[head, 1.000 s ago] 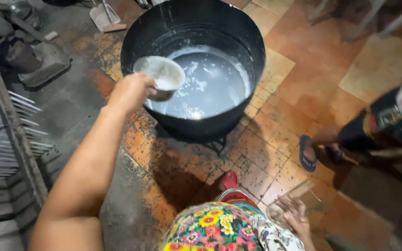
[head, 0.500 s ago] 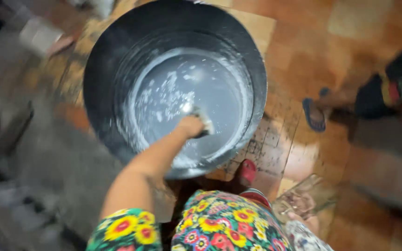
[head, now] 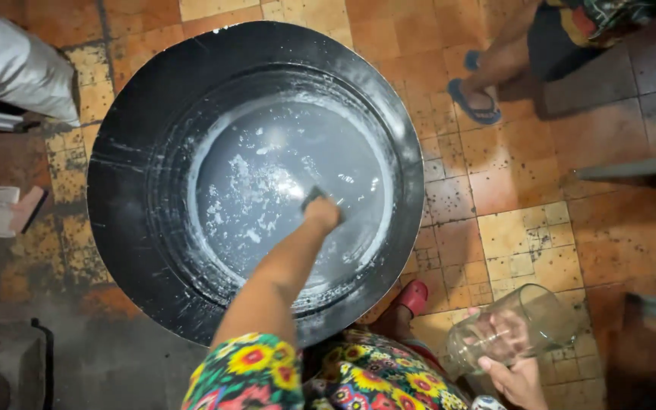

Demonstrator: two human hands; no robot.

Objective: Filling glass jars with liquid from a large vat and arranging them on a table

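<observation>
Scooping looks underway: left hand point(head: 322, 212), fingers clamped on a small dark-edged scoop point(head: 314, 195), dips into milky white liquid point(head: 267, 182) in the big round black metal pot point(head: 127, 228) at frame centre. Right hand point(head: 514, 376), lower right, grips an empty clear glass jar point(head: 518, 330), not yet filled.

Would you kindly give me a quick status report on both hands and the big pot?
Left hand down in black pot, gripping a scoop dipped in milky liquid. Right hand holds clear glass jar beside the pot. Another person's sandalled foot nearby, apart.
</observation>
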